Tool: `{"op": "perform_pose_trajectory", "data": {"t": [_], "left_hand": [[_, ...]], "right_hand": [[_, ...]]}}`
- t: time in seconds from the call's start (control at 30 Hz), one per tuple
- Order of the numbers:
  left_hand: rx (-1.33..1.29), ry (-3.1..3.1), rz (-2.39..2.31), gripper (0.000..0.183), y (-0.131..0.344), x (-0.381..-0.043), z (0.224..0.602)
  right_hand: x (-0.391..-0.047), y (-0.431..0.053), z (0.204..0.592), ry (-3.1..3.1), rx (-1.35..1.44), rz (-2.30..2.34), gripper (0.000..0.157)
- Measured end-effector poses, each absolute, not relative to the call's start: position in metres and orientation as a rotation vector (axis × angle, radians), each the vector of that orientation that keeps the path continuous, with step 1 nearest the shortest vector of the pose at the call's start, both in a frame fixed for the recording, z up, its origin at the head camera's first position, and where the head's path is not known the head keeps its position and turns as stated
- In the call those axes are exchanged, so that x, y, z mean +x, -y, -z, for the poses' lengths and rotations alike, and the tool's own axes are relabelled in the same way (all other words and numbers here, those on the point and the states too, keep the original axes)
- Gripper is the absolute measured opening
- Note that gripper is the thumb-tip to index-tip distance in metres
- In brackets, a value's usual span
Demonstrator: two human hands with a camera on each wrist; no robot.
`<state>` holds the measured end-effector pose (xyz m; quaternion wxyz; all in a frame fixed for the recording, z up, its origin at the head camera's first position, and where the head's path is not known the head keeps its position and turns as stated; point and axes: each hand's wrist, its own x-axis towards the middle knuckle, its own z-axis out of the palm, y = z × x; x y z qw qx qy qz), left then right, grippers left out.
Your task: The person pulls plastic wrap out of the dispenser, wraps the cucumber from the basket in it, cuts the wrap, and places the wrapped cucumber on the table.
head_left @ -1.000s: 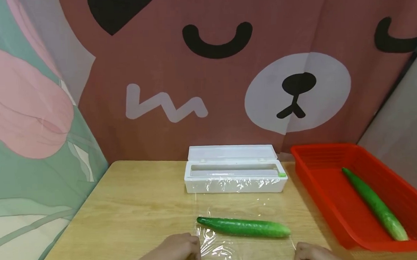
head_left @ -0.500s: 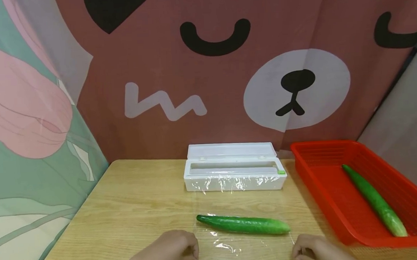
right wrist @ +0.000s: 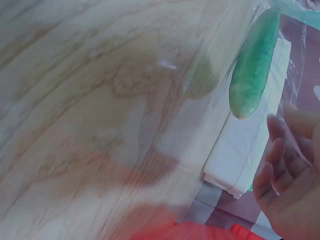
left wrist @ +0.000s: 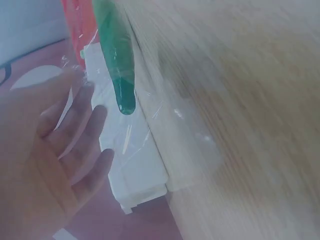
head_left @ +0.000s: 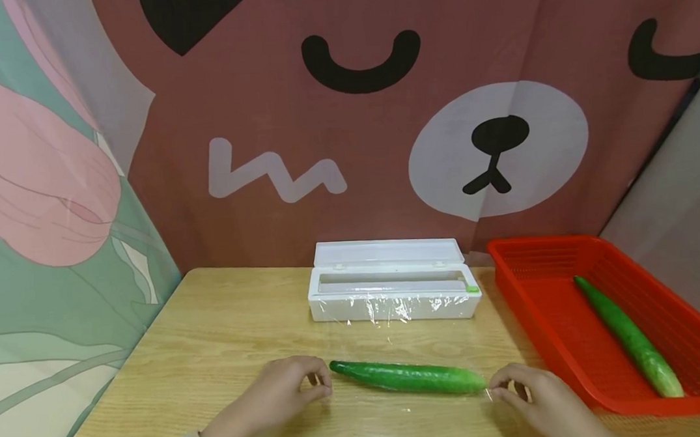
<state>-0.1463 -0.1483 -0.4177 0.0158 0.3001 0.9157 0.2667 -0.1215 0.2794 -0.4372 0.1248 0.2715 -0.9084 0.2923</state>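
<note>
Your left hand (head_left: 284, 387) and right hand (head_left: 536, 396) are each pinching a side of the clear cling film (head_left: 389, 340) between thumb and fingertips, the left off the near-left corner of the white film dispenser (head_left: 396, 296), the right off its near-right corner. The cucumber (head_left: 410, 377) lies crosswise on your side of the dispenser, nearly parallel to it, dark tip toward the dispenser's left end and pale tip toward its right; the film runs from the dispenser down its front and onto the desk (head_left: 226, 335). The film is too clear to tell how far it covers the cucumber. The step in hand looks like folding your edge of the film over the cucumber toward the dispenser. To do it well, keep both pinches level and pull lightly outward, so the edge stays straight and the film doesn't cling to itself. Lay it snugly past the cucumber, then press it down on the dispenser side before you let go. Move both hands at the same pace, or the cucumber may skew. Leave the green slider (head_left: 472, 289) at the dispenser's right end alone until the fold holds.
</note>
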Motion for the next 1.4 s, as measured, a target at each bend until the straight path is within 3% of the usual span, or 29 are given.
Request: {"op": "perform_pose_trajectory", "data": {"t": [0.27, 0.7, 1.4], "left_hand": [[0.775, -2.958, -0.92, 0.011, 0.144, -0.158, 0.414], [0.609, -3.023, -0.968, 0.007, 0.135, -0.182, 0.42], [0.695, -3.07, -0.822, 0.01, 0.125, -0.198, 0.435]], "right_hand": [[-0.126, -0.263, 0.425, 2.699, 0.379, -0.739, 0.02], [-0.147, -0.252, 0.427, 2.638, 0.305, -0.628, 0.016], [-0.167, -0.249, 0.441, 2.881, 0.274, -0.651, 0.013]]}}
